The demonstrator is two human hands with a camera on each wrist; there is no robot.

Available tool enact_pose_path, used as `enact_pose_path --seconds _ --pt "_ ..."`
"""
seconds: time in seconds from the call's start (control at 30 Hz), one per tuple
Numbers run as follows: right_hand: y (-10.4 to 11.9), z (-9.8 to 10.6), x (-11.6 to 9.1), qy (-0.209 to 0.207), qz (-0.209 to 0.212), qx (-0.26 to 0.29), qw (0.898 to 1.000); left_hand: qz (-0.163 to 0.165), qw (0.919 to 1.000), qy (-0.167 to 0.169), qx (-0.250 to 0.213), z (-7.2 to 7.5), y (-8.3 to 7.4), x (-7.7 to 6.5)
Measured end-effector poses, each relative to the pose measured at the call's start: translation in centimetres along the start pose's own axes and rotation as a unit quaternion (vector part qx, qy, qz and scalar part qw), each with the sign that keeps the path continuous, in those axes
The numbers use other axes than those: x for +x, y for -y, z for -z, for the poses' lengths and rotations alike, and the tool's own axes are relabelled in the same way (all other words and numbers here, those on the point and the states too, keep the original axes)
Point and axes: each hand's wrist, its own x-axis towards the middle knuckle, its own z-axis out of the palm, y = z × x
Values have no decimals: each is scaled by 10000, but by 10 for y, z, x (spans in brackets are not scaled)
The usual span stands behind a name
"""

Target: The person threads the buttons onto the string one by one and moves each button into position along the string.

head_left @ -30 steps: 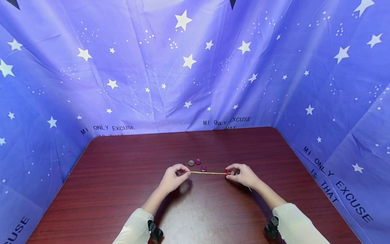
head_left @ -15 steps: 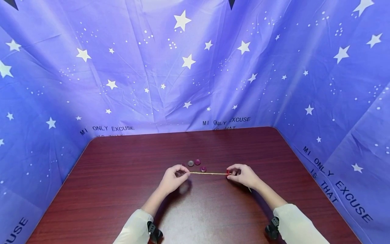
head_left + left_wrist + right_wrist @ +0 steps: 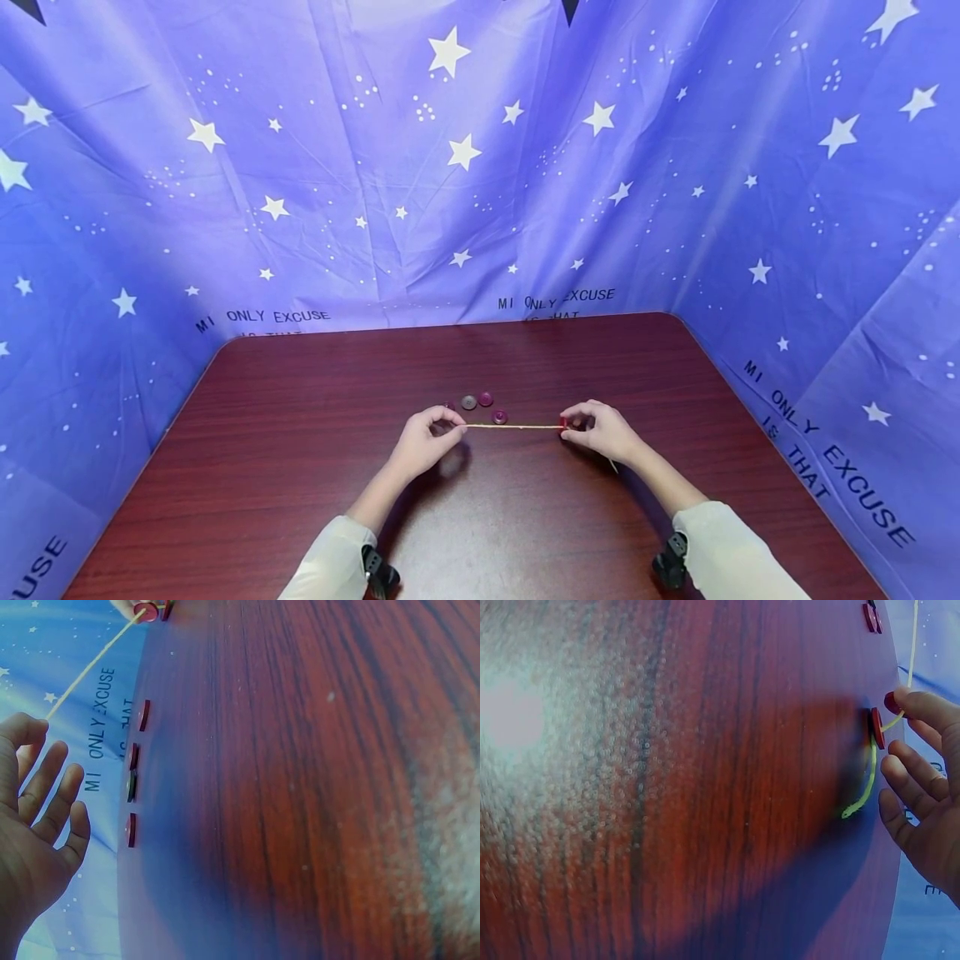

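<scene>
My left hand [image 3: 423, 442] pinches one end of a thin yellow string [image 3: 510, 427] between thumb and index finger; its other fingers are loosely bent in the left wrist view. The string runs taut across to my right hand [image 3: 609, 433], which pinches a red button [image 3: 891, 703] threaded on it. Just below those fingertips, a second red button [image 3: 877, 728] is on the string, close over the table. Past it, the string's loose tail [image 3: 870, 784] droops in a curve. Both hands are held over the table, palms facing each other.
Beyond the string, a grey button [image 3: 468, 402], a purple button [image 3: 486, 399] and another purple button [image 3: 500, 417] lie on the dark red wooden table [image 3: 300, 417]. One more dark red button [image 3: 132, 830] is partly behind my left fingers in the head view. Starry blue cloth [image 3: 420, 208] surrounds the table.
My right hand has shifted slightly to the right with the red button, and the string between the hands is a little longer. The left hand stays almost still, and the loose buttons have not moved.
</scene>
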Motion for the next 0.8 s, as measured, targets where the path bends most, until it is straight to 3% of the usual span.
enact_pose_path --seconds 0.37,0.8 --pt "-5 -2 0 -42 31 -100 9999 -176 9997 157 -47 3 5 0" --pt "-11 -5 1 -198 55 -198 9996 -139 9998 27 -151 0 4 -1"
